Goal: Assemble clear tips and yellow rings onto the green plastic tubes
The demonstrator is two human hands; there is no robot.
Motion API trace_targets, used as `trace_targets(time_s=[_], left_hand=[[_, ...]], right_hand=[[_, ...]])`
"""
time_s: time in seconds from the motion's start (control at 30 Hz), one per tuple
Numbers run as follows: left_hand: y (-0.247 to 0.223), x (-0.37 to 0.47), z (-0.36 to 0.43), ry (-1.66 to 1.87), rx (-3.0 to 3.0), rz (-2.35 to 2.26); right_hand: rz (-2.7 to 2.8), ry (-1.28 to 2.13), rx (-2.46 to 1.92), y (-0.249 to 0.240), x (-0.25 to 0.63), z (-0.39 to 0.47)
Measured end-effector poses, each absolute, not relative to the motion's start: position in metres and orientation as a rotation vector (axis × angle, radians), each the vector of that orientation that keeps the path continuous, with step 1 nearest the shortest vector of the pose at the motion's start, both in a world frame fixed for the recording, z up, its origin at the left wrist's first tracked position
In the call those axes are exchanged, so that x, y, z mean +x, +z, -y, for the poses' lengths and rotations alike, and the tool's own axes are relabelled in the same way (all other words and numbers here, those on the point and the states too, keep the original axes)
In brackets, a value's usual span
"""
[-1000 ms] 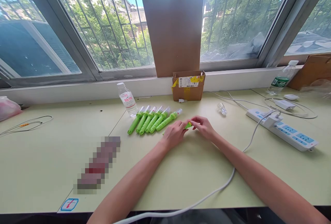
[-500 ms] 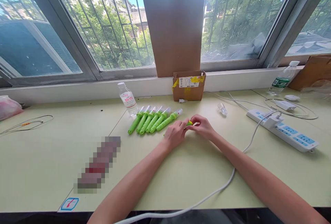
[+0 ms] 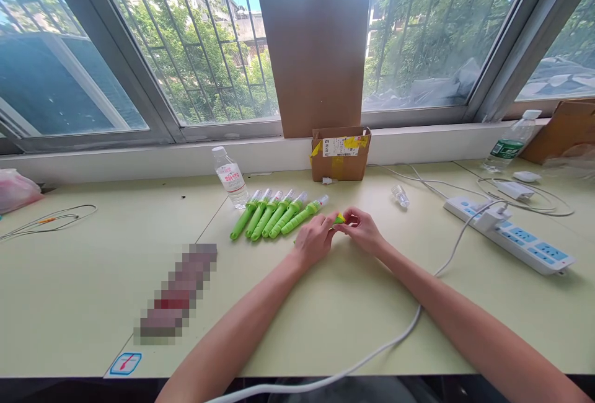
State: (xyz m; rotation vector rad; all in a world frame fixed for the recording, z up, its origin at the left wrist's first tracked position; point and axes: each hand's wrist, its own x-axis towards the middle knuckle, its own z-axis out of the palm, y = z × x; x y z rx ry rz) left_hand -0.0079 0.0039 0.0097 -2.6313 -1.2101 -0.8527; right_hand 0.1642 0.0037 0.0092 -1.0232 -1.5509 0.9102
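My left hand (image 3: 316, 237) is closed around a green stick (image 3: 339, 219); most of the stick is hidden under the fingers, with a bright green-yellow end showing between my hands. My right hand (image 3: 363, 230) pinches at that same end, its thumb and fingertips close together. To the left of my hands lie several similar green sticks with clear caps (image 3: 272, 220), side by side and slanted. A loose clear cap (image 3: 400, 197) rests on the table farther right.
A water bottle (image 3: 230, 178) stands behind the sticks. At the back are a small cardboard box (image 3: 341, 167) and a tiny white piece (image 3: 327, 180). On the right, a power strip (image 3: 509, 235) has a white cable (image 3: 400, 335) running beneath my right forearm. A blurred-out object (image 3: 176, 297) lies left.
The end of the green stick has shifted slightly between my fingers, and my right fingertips have moved a little around it. The other things stay in place.
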Motion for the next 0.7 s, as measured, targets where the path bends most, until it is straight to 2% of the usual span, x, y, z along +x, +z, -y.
trace_targets(time_s=[0.27,0.7], left_hand=[[0.0080,-0.0071,-0.0064,-0.885,-2.609,1.207],[0.0091,-0.0097,-0.0074,-1.057,-2.481,1.196]], right_hand=[[1.563,0.812,-1.024,0.0059,0.1610,-0.0020],[1.749,0.311,-1.039,0.0096,0.1612,0.0032]])
